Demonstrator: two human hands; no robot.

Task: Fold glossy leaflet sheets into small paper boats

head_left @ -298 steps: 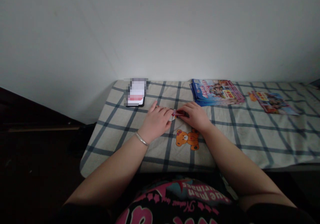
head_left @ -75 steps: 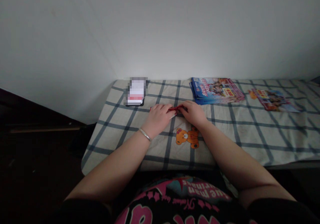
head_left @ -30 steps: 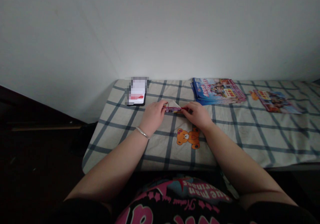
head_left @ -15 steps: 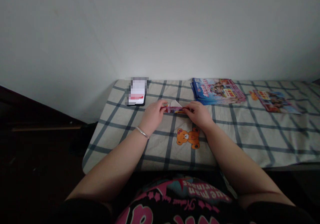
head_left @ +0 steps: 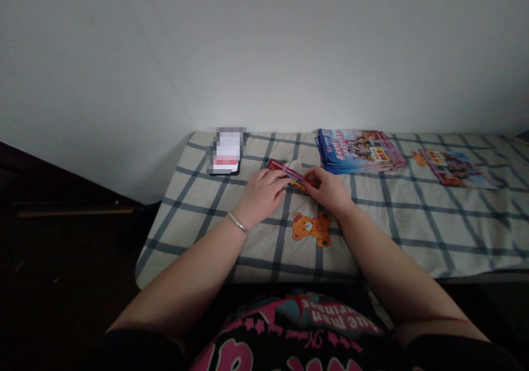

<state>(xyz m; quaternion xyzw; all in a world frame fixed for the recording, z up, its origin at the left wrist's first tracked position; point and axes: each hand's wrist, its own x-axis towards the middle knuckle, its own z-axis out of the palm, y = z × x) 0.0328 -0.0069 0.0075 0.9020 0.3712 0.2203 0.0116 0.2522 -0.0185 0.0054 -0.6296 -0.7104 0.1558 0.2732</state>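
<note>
A small folded flyer [head_left: 295, 175], red and purple with white print and a pale back flap, lies slanted on the checked cloth between my hands. My left hand [head_left: 264, 192], with a silver bangle at its wrist, is on the flyer's near left side; its fingers press together against the paper, and the thumb is partly hidden. At the right end, thumb and fingertips of my right hand [head_left: 328, 189] pinch the flyer. Part of that end is hidden behind the fingers.
A phone [head_left: 227, 150] with a lit screen lies at the back left. To the right, a stack of colourful flyers [head_left: 359, 150] rests near the wall, with a single flyer [head_left: 460, 168] farther right. The cloth-covered table [head_left: 198, 194] has a printed bear near me.
The folded flyer has turned, its left end now pointing farther back and its printed strip showing more. My left hand has shifted right and nearer along it; the right hand stays at its end.
</note>
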